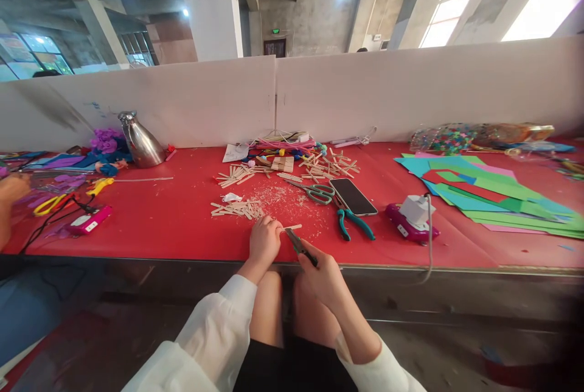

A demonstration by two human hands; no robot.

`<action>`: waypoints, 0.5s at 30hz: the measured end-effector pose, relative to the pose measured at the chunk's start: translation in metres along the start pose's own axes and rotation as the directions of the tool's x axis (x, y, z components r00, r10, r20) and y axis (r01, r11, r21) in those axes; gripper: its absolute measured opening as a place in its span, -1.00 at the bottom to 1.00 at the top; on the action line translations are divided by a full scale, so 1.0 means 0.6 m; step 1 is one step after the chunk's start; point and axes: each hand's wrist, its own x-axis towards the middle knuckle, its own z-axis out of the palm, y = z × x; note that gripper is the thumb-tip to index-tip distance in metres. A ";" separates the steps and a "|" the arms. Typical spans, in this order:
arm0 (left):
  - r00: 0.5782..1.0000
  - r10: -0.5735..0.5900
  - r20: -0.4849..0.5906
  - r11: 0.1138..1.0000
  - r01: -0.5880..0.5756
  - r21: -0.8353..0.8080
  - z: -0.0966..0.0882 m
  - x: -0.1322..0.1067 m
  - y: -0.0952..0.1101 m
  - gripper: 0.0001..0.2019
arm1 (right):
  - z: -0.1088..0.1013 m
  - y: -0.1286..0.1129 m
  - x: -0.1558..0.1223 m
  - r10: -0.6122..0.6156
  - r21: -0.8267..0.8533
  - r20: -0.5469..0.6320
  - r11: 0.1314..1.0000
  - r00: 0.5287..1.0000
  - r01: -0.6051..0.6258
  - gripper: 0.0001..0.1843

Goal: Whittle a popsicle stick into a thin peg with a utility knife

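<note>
Red covering [182,231] spreads over a long table, backed by a white partition [365,94] with a raw concrete hall beyond it. Close to the table's near edge, a thin wooden stick [294,227] juts rightward from the left hand [264,240], whose fingers are closed around its other end. From the right, the right hand [323,273] grips a dark-handled knife [298,244], its tip at the stick; whether the blade is touching the wood is too small to tell.

Just beyond the hands, pale shavings [283,198] litter the covering. A pile of similar sticks [237,209] lies just past the left hand, with a crumpled white tissue [232,197] at its back edge. Farther off are more loose sticks [335,165] and a small wooden block [283,164]. To the right of the shavings lie green-handled scissors [314,190], then a dark-screened phone [353,197] and teal-handled pliers [362,225].

Past these, a white charger [416,210] sits on a purple power socket [426,234], and sheets of coloured paper [493,191] fan out at the far right. Well to the left stands a steel jug [143,143]; another person's hand [13,188] shows at the left border.
</note>
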 end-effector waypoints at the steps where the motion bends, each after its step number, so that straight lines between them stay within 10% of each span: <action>1: 1.000 0.000 -0.002 1.000 0.000 0.000 0.000 0.000 0.000 -0.86 | 0.000 0.000 -0.002 0.003 0.006 -0.006 1.000 1.000 -0.003 -0.57; 15: 1.000 -0.020 0.000 1.000 0.020 -0.015 0.000 -0.002 0.000 -0.86 | -0.006 -0.002 -0.024 -0.025 -0.336 -0.087 0.942 0.996 -0.006 -0.58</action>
